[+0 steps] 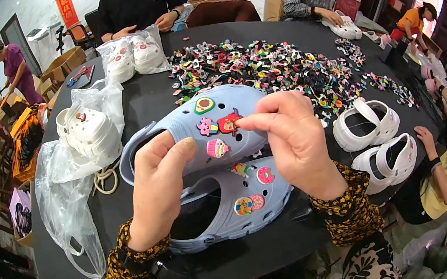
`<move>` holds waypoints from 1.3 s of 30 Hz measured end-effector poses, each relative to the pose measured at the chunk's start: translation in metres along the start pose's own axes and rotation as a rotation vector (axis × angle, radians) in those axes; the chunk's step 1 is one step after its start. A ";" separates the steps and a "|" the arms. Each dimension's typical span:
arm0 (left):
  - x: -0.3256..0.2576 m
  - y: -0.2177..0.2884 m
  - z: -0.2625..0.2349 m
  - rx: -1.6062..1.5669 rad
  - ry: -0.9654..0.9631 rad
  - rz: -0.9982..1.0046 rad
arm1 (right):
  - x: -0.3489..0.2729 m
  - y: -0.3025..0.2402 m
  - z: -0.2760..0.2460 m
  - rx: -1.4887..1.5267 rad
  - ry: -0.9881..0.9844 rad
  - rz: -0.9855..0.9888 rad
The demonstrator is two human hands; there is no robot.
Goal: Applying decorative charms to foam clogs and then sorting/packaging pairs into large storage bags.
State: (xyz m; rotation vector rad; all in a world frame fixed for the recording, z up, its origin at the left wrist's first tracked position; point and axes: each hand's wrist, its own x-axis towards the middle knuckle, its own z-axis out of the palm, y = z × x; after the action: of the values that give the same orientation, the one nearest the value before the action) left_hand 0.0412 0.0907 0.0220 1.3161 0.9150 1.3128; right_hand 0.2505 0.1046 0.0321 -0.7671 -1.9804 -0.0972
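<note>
My left hand [156, 181] is closed round the heel-side edge of a light blue clog [184, 119], its fingers inside the opening and its thumb on top. Decorations sit on this clog's upper: an avocado charm [204, 105], a pink cupcake charm [217, 148] and a red-haired figure charm [229, 123]. My right hand [295, 141] pinches at the edge of the red-haired figure charm, fingertips touching it. Below, a second light blue clog [233, 227] rests on the black table, with a pink donut charm [265, 176] and other round charms on it.
A large heap of colourful charms [282, 66] spreads behind the clogs. White clogs [373, 125] stand at right, another white clog [89, 130] in a clear plastic bag at left. Bagged white clogs [131, 57] lie at the back. Several people work around the black table [310, 226].
</note>
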 end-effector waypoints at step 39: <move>0.006 -0.009 -0.029 0.771 -0.496 0.009 | -0.015 0.009 -0.012 -0.167 -0.066 0.006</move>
State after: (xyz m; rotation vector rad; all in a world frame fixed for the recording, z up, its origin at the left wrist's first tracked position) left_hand 0.0143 0.1022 0.0110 2.1116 1.0896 0.5688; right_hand 0.2697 0.0999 0.0241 -0.8937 -2.0503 -0.2387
